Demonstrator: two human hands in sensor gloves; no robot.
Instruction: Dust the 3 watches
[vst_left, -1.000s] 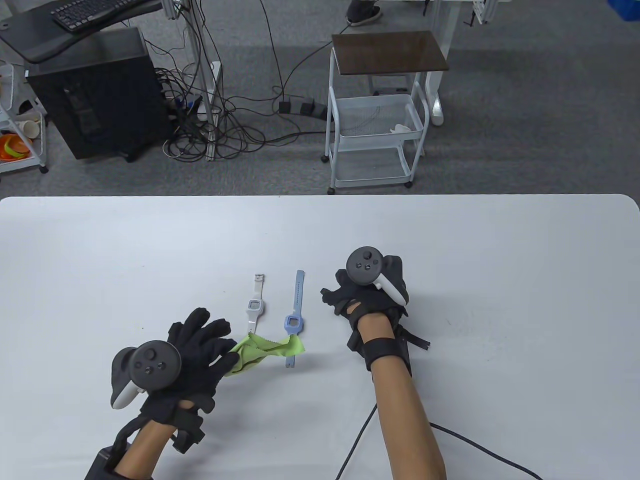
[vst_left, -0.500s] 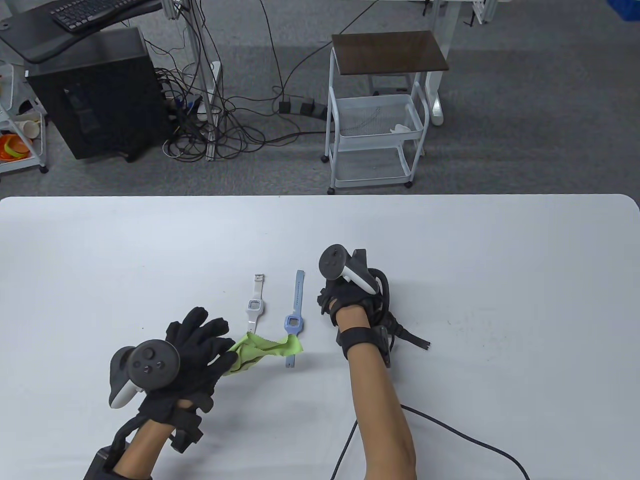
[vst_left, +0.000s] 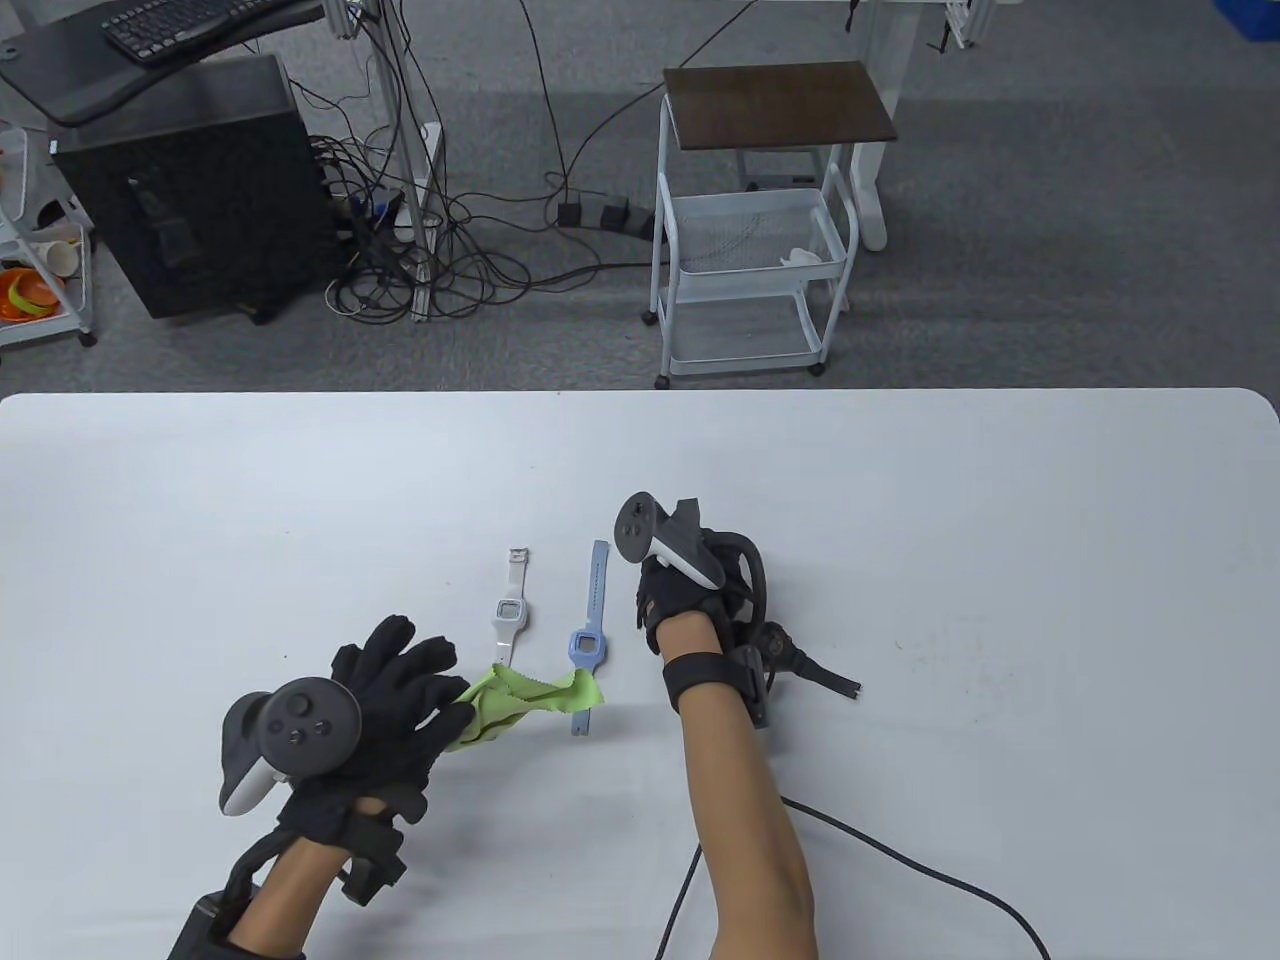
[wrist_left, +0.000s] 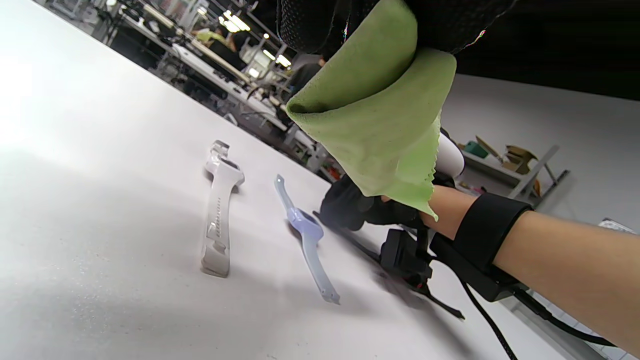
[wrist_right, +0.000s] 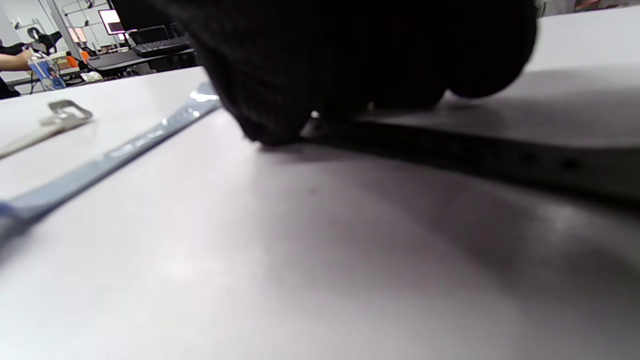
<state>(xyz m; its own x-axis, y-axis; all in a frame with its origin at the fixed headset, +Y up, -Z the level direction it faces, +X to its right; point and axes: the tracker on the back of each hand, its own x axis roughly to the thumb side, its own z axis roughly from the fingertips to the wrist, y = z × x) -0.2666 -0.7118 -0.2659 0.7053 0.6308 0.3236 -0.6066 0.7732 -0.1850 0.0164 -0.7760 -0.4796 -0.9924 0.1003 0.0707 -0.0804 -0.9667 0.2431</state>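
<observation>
Right hand (vst_left: 675, 590) down on black watch (wrist_right: 475, 150), just right of blue watch (vst_left: 584, 648); grip hidden, cannot tell. Left hand (vst_left: 400, 700) pinching cloth (vst_left: 520, 700), near white watch (vst_left: 508, 615). Better to lift by the strap, face toward cloth, wiping lightly.

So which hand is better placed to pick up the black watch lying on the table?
Probably the right hand: its fingers already rest at the black strap watch. The left hand is farther away and holds the green cloth.
</observation>
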